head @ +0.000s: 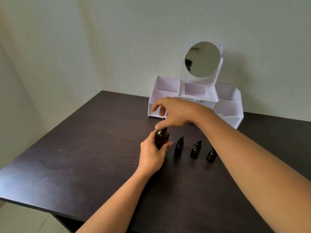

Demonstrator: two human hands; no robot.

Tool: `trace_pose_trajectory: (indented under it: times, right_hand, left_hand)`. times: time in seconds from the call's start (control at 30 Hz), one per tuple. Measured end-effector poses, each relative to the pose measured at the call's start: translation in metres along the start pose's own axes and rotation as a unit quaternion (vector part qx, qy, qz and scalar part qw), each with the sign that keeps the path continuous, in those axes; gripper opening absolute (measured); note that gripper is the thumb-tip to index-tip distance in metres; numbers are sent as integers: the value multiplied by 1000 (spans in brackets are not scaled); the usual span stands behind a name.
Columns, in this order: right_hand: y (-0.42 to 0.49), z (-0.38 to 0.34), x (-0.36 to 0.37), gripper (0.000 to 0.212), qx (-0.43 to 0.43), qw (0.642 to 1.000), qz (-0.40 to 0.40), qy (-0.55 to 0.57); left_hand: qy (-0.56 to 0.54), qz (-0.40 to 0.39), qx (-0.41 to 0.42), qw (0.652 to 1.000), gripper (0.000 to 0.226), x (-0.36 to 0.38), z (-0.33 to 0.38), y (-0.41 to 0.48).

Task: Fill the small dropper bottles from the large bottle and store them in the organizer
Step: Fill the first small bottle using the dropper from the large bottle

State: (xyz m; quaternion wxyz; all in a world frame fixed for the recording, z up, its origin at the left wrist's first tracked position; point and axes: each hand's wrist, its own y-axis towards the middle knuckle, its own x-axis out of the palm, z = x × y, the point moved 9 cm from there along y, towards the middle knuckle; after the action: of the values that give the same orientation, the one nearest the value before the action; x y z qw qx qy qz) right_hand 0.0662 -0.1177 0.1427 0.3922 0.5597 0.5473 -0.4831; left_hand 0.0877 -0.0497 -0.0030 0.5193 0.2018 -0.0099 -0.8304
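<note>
A large dark amber bottle [161,138] stands on the dark wooden table [84,157]. My left hand [152,155] grips its body from the near side. My right hand [175,111] reaches over from the right and pinches the black dropper cap at the bottle's top. To the right of it stand three small dark dropper bottles in a row: the first [179,146], the second [196,149], and the third [211,154], partly hidden by my right forearm. The white organizer [227,106] stands behind them at the table's back.
A round mirror [202,59] rises from the organizer's middle. The organizer has open compartments at left and right and a small drawer in the centre. The wall runs close behind it. The table's left and front edges lie in view.
</note>
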Motion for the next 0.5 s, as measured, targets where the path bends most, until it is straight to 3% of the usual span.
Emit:
trace_pose_trajectory:
  times: [0.17,0.23,0.33,0.5]
  right_hand:
    - [4,3,1,42,31,994,43,-98]
    - [2,2,1,30,14,996,32,-77]
    - [-3,3,-2,43,-8,1000,-7,-15]
    - [-8,8,-8,45,-6,999,13,32]
  left_hand:
    - [2,-1,-1,1000,45,0,1,-1]
    - [3,0,-5,1000,45,-1,1,-1]
    - [2,-2,-7,1000,49,0,0,-2]
    - [5,-1,-7,1000,53,0,2,0]
